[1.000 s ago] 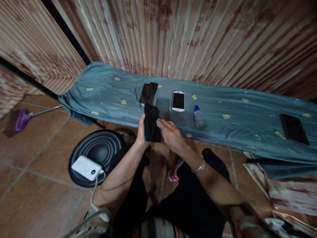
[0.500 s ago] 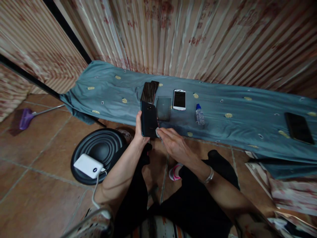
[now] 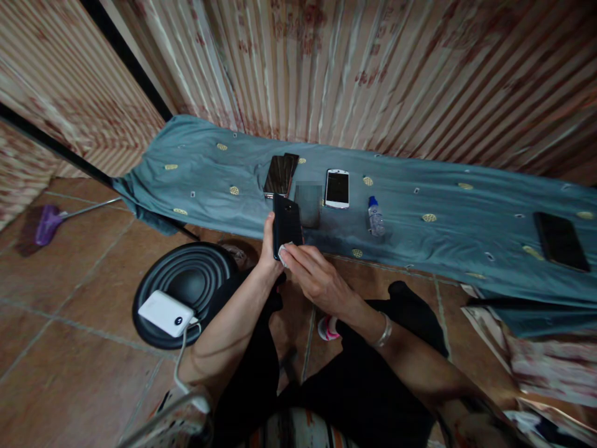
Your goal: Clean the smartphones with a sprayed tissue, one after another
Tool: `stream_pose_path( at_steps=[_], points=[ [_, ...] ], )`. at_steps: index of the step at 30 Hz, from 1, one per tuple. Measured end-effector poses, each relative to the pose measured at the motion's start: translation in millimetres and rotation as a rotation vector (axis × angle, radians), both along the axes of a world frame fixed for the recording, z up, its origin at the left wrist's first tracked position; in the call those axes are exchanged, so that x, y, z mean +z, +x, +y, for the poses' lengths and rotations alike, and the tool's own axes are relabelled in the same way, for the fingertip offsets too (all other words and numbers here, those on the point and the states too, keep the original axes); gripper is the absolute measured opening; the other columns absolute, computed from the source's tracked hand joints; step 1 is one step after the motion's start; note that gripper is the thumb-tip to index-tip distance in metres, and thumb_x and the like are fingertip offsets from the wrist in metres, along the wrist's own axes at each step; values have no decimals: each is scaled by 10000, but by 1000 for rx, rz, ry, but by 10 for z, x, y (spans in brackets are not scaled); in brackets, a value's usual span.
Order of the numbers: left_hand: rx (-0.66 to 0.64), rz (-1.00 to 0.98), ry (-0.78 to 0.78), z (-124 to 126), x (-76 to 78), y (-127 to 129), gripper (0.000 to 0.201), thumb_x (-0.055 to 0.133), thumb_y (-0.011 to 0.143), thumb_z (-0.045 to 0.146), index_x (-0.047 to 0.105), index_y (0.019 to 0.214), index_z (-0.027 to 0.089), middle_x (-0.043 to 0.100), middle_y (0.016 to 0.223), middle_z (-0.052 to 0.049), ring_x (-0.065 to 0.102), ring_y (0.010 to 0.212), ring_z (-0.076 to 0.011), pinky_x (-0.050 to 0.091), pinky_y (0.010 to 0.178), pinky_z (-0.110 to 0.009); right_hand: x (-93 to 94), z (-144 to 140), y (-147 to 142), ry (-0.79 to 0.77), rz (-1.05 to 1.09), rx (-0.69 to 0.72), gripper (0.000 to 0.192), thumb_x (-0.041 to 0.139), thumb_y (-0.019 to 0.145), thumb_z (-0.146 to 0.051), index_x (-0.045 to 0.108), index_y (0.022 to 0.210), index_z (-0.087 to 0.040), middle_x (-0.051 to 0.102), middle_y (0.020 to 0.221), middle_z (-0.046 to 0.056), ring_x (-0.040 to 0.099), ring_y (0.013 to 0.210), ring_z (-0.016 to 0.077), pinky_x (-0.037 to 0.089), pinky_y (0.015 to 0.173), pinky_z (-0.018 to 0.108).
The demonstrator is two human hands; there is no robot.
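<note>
My left hand (image 3: 267, 249) grips a dark phone (image 3: 286, 220) upright by its left edge, back side toward me. My right hand (image 3: 313, 277) presses a small white cloth (image 3: 282, 251) against the phone's lower end. Both hands hover just in front of the near edge of a blue-grey patterned cloth (image 3: 209, 180) spread over a low surface. On that cloth, right behind the held phone, lie a stack of dark phones (image 3: 280, 173), a dark glass sheet (image 3: 308, 203), a white phone (image 3: 337, 188) and a small clear bottle with a blue cap (image 3: 374, 218).
Another black phone (image 3: 561, 241) lies far right on the cloth. A white power bank (image 3: 163, 313) with a cable rests on a round black stool (image 3: 186, 286) at my left. A purple broom (image 3: 47, 223) lies on the tiled floor. Striped curtains hang behind.
My right hand with the white cloth has slid from the phone's right edge to its lower left end. The phone has turned narrower toward me in my left hand.
</note>
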State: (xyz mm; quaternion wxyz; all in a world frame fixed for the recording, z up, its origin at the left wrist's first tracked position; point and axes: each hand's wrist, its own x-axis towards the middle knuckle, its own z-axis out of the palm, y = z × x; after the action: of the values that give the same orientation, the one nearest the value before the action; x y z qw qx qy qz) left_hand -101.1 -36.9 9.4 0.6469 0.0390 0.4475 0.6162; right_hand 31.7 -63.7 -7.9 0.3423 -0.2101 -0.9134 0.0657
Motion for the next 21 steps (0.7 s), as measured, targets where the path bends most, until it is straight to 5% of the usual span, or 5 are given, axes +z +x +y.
stream_pose_path(
  at_steps=[10,21],
  points=[
    [56,-94,7,-20,-100,118,381,595,896,461,620,667,157,601,576,41,557,502,-58,493,596,-169,-116,233,8,-67,63,-57,483,334,988,-61,486,1447,-75,577,1395,204,515,1309,276,484,1098,460],
    [23,-72,32,-62,-60,291,374,414,1008,333,720,1024,119,766,825,-34,721,918,-132,530,932,-202,-170,519,39,-213,60,-182,486,321,1005,-143,506,1453,-176,585,1411,138,517,1310,257,460,1122,486]
  ],
)
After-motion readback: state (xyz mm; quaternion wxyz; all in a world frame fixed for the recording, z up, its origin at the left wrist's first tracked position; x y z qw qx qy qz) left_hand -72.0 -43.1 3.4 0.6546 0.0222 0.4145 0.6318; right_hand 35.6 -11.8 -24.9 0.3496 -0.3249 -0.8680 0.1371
